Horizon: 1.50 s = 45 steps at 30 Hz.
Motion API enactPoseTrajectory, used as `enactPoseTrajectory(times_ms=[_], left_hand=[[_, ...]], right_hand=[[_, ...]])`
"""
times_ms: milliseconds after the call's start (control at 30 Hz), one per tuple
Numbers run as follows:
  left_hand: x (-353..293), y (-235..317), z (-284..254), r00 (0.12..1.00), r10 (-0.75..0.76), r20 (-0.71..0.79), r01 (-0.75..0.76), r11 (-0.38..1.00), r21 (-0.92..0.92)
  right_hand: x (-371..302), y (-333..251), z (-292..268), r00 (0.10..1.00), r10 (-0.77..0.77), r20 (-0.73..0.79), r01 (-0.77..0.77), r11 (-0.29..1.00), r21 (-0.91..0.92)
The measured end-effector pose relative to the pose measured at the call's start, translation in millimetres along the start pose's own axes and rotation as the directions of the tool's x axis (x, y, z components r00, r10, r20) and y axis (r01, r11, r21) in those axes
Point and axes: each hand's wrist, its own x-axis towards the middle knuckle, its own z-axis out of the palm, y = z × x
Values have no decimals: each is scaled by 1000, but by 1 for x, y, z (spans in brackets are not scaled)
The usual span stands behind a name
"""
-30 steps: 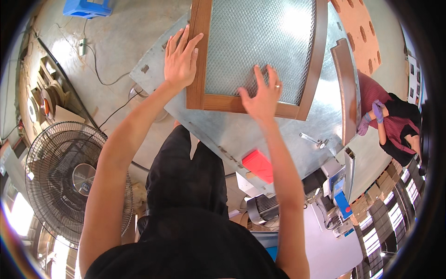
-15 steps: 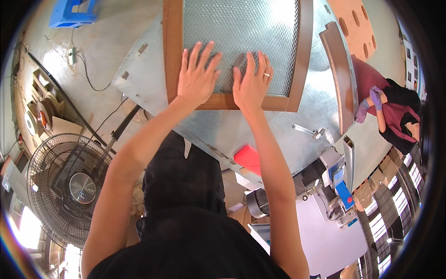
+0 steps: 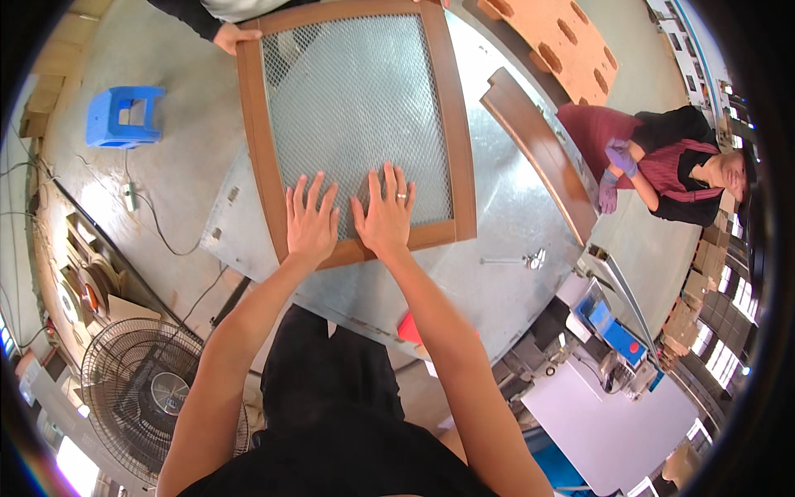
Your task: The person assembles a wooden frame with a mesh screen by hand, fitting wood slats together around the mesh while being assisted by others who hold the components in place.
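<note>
A brown wooden frame (image 3: 460, 149) filled with silver metal mesh (image 3: 356, 99) lies on a shiny metal-topped table (image 3: 505, 219). My left hand (image 3: 313, 225) rests flat across its near rail and the mesh, fingers spread and pointing away. Beside it, my right hand (image 3: 384, 214), with a ring on one finger, lies the same way, palm down. Neither hand grips anything. At the frame's far left corner, another person's hand (image 3: 235, 36) touches the wood.
Right of the frame lie a curved brown wooden piece (image 3: 542, 153) and a metal tool (image 3: 534, 260). Beyond is an orange board with holes (image 3: 551, 41). A person in purple gloves (image 3: 619, 157) stands at the right. A fan (image 3: 141, 389) and blue stool (image 3: 124, 137) are left.
The view has tilted, so the scene sits lower in the picture and the frame's far end shows. Another person's hand has come into view there. My hands stay flat on the frame.
</note>
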Motion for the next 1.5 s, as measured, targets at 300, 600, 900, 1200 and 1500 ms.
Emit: enactPoseTrajectory(times_ms=[300, 600, 900, 1200, 1500], left_hand=[[47, -54, -36, 994, 102, -31, -102, 994, 32], [50, -54, -35, 995, 98, -25, -98, 995, 5], [47, -59, -36, 996, 84, -5, -84, 996, -27], [49, -59, -32, 994, 106, 21, -105, 993, -43], [53, -58, -32, 993, 107, 46, -107, 994, -5]], right_hand=[[46, 33, -26, 992, 117, -46, -116, 993, 21], [49, 19, -15, 973, 223, -61, -221, 975, 26], [60, 90, -65, 952, 217, -214, -187, 971, 152], [38, 145, -41, 943, 228, -242, -265, 955, -134], [42, 143, -48, 950, 266, -166, -288, 949, -129]])
